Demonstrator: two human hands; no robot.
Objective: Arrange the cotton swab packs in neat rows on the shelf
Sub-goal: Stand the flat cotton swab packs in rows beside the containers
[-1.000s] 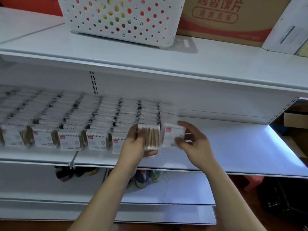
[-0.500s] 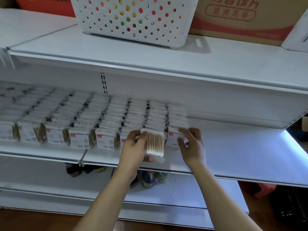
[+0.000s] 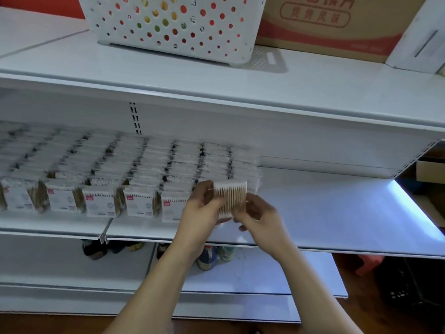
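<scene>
One cotton swab pack (image 3: 230,198) is held up just in front of the rows of packs (image 3: 134,174), at their right end, above the front of the shelf (image 3: 337,213). The left hand (image 3: 202,213) pinches its left side and the right hand (image 3: 261,214) curls round its lower right corner. The pack shows its plain swab side, while the front packs show labels. It would be good to turn it so the label faces out, stand it straight beside the last pack, then push it snug so the row stays even.
</scene>
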